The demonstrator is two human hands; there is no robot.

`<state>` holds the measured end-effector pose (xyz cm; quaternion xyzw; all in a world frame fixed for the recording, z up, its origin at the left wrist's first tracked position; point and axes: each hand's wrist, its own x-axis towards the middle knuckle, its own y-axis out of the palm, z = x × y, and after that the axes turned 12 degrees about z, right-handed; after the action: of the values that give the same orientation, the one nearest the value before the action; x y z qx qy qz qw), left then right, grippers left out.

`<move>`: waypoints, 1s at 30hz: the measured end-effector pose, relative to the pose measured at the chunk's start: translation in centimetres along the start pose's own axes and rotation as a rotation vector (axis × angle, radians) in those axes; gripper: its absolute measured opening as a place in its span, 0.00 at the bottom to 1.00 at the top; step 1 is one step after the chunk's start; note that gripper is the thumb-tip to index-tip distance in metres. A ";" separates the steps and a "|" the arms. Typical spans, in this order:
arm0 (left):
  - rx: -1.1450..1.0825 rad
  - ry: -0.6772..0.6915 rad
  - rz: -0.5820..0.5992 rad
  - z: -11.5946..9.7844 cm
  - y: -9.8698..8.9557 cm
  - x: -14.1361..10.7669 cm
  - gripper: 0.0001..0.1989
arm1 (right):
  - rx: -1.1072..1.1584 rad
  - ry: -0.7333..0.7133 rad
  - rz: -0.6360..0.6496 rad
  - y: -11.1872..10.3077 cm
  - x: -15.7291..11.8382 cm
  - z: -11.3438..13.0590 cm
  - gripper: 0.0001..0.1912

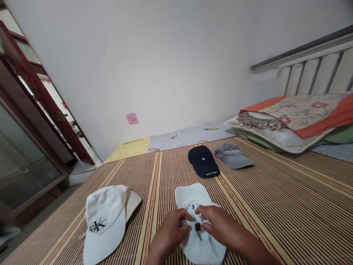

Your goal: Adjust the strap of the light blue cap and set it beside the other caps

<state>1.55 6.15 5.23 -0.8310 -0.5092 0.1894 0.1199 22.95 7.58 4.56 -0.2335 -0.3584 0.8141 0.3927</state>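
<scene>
A white baseball cap (192,194) lies in front of me on the striped mat, its brim pointing away and a small dark blue logo showing inside. Across its back opening runs the adjusting strap, with a small dark brown piece (198,226) on it. On the strap's left side, the thumb and fingers of my left hand (171,229) are closed. From the right, my right hand (219,222) pinches the strap beside the brown piece. Fingers cover parts of the strap and the cap's inside.
A white cap with black letters (106,217) lies at the left, against a beige brim (133,202). Farther back are a navy cap (202,162) and a grey cap (233,155). Stacked bedding (298,114) stands at the right by the radiator (317,70). The mat (132,173) meets a white wall.
</scene>
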 end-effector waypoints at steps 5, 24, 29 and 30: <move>-0.144 0.115 0.011 0.5 -0.5 1.0 0.09 | 0.479 -0.116 -0.187 0.3 1.9 -3.8 0.18; -0.539 0.141 -0.011 3.6 -0.7 2.2 0.24 | 1.046 -0.212 0.068 1.0 3.0 -6.1 0.27; -0.574 0.138 -0.052 3.8 -0.5 2.5 0.24 | 1.160 -0.284 0.009 -0.2 2.4 -5.6 0.27; -0.583 0.140 -0.057 3.7 -0.5 2.6 0.23 | 1.149 -0.288 0.007 -0.3 2.3 -5.4 0.26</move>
<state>0.59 8.65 1.55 -0.8268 -0.5556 -0.0262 -0.0837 25.37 11.71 1.12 0.1281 0.0910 0.9026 0.4008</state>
